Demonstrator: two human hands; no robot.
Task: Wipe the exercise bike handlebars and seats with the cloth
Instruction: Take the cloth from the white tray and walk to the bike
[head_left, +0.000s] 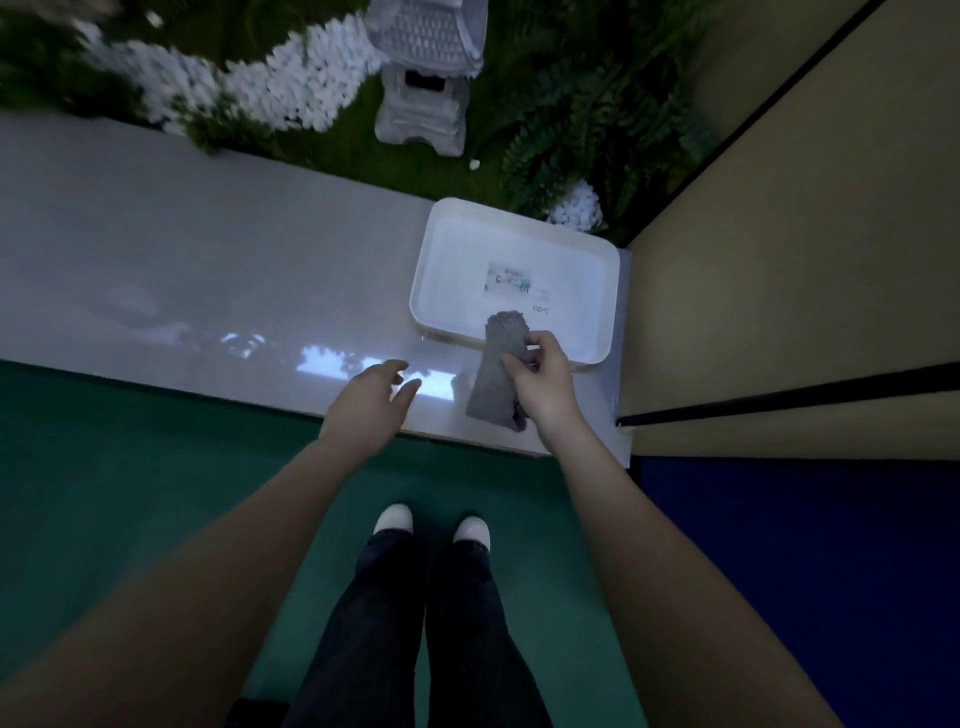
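Honestly, the right hand (540, 379) is pinching the grey cloth (496, 371), which drapes from the white tray (613, 291) rim onto the worktop (208, 249). The left hand (371, 400) hovers beside it, fingers loose, holding nothing. No bike anywhere in view, so wiping looks unstarted. Tray label's unreadable.

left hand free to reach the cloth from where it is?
Probably yes. The left hand is open over the ledge, holding nothing, with bare surface between it and the grey cloth. The right hand already grips the cloth's right side beside the white tray; its left edge looks exposed.
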